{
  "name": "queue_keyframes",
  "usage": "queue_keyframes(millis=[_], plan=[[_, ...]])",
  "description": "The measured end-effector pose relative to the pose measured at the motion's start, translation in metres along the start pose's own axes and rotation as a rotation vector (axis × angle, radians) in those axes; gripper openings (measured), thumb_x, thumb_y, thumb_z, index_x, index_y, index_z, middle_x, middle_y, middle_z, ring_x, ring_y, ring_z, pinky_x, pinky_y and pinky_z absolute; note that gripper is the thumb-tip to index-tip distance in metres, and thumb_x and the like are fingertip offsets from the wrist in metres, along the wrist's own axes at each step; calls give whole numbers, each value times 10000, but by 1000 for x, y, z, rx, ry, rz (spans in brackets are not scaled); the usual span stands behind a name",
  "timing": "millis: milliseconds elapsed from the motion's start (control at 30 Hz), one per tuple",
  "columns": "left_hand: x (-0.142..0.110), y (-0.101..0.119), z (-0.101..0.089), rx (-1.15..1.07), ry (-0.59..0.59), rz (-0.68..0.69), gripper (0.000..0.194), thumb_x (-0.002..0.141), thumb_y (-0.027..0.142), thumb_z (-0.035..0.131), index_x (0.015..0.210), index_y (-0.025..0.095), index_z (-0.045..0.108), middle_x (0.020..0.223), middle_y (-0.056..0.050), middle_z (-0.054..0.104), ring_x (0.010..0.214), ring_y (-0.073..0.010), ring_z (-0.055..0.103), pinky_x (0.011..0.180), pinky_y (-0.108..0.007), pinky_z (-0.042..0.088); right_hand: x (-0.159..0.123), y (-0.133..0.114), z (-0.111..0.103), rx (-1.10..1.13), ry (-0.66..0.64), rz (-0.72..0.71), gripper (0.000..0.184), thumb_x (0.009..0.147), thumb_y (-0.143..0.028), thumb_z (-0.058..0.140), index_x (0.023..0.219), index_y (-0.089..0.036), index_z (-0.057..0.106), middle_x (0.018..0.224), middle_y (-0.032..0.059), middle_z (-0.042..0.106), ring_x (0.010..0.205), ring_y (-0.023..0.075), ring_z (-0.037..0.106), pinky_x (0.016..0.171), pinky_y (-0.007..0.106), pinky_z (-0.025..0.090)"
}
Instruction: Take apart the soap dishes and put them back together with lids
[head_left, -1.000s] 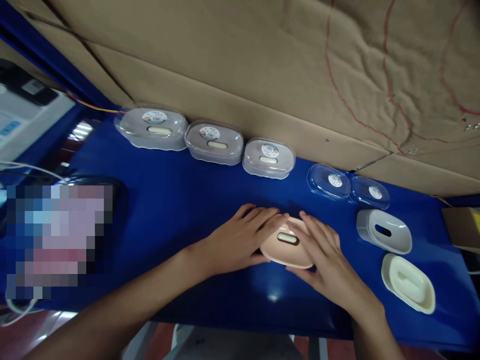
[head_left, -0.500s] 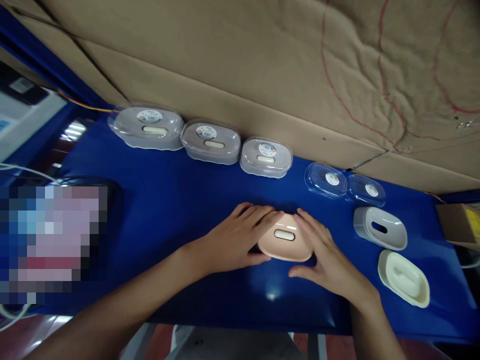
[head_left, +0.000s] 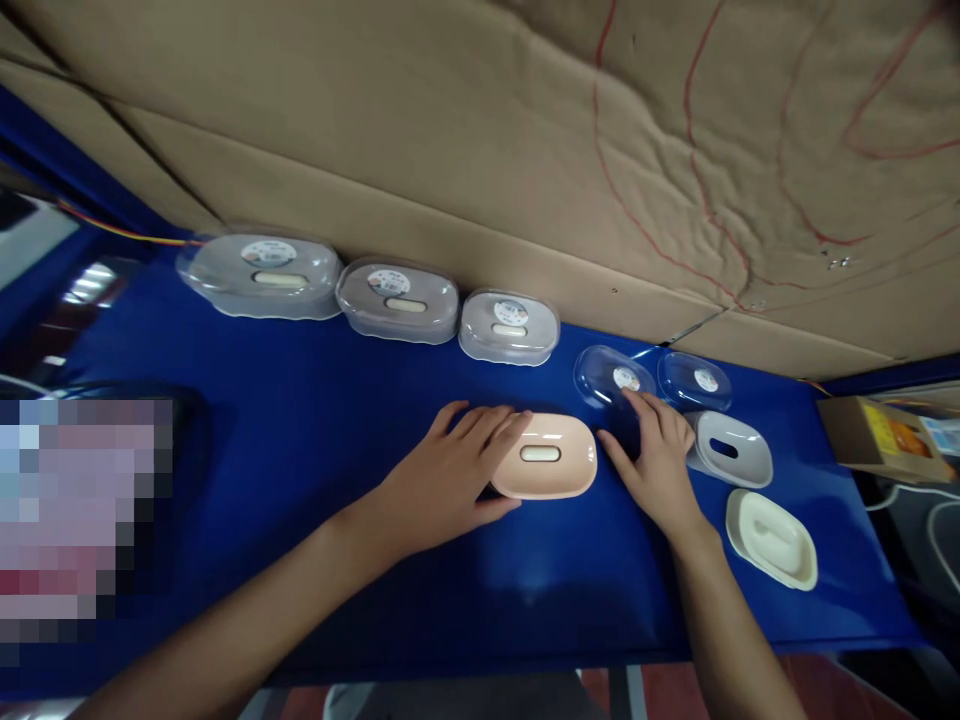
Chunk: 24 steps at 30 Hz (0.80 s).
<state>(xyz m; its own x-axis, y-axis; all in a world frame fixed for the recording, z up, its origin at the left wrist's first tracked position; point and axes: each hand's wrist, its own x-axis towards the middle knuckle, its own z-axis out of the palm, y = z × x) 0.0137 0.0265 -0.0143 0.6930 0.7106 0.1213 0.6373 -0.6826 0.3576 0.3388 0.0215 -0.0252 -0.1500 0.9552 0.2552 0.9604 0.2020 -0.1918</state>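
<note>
A peach oval soap dish (head_left: 559, 480) with a white pill-shaped insert in its middle rests on the blue table. My left hand (head_left: 461, 470) grips its left end, thumb at the front and fingers over the far rim. To the right of the dish, my right hand (head_left: 652, 460) is open, its thumb and fingers apart. Its fingertips reach the near right edge of a clear lid (head_left: 604, 375) bearing a round label; whether they touch it I cannot tell. Another clear lid (head_left: 694, 380) lies just beyond that hand.
A grey slotted oval dish (head_left: 750, 455) and a cream oval tray (head_left: 776, 540) lie at the right. Three lidded grey dishes, including one in the middle (head_left: 397, 300), line the cardboard wall (head_left: 375, 150). A cardboard box (head_left: 862, 430) stands far right. A blurred-out screen (head_left: 75, 500) is at left.
My right hand has let go of the soap dish and moved right and away from me, toward the clear lids. My left hand still holds the dish. The view has shifted slightly.
</note>
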Motion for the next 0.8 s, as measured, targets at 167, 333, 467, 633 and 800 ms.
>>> queue_keyframes(millis=[167, 333, 467, 633, 800], plan=[[-1, -1, -1, -42, -38, 13, 842, 988, 401, 754, 1659, 150, 311, 1632, -219, 544, 1479, -396, 536, 1246, -595, 332, -3, -2, -2, 45, -28, 15, 740, 1049, -581, 604, 1685, -304, 349, 1702, 210, 395, 1579, 431, 401, 1199, 708, 375], [-3, -2, -3, -111, -46, 16, 820, 1014, 360, 699, 1690, 213, 258, 1661, -175, 526, 1512, -367, 510, 1276, -581, 294, -1, 3, -2, 130, -25, 35, 698, 1063, -543, 598, 1675, -299, 368, 1643, 180, 510, 1552, 387, 458, 1228, 682, 403], [-2, -2, -3, -131, -47, -1, 954, 996, 377, 728, 1721, 185, 139, 1647, -191, 539, 1501, -374, 515, 1277, -580, 287, -1, 0, -7, 165, 39, 64, 732, 1010, -581, 675, 1633, -285, 430, 1609, 184, 514, 1540, 383, 470, 1240, 672, 413], [-2, -3, -3, -129, -52, -3, 958, 987, 375, 742, 1718, 190, 152, 1659, -190, 532, 1504, -376, 515, 1281, -580, 284, -3, -4, -2, 192, -27, 105, 823, 995, -600, 691, 1674, -270, 364, 1749, 208, 356, 1640, 403, 341, 1262, 694, 375], [-2, -3, -3, -142, -42, -2, 941, 991, 382, 728, 1728, 196, 172, 1653, -181, 546, 1507, -373, 525, 1284, -583, 298, -1, -2, 2, 275, 12, 125, 724, 970, -577, 734, 1581, -270, 496, 1620, 183, 552, 1530, 367, 512, 1236, 643, 442]])
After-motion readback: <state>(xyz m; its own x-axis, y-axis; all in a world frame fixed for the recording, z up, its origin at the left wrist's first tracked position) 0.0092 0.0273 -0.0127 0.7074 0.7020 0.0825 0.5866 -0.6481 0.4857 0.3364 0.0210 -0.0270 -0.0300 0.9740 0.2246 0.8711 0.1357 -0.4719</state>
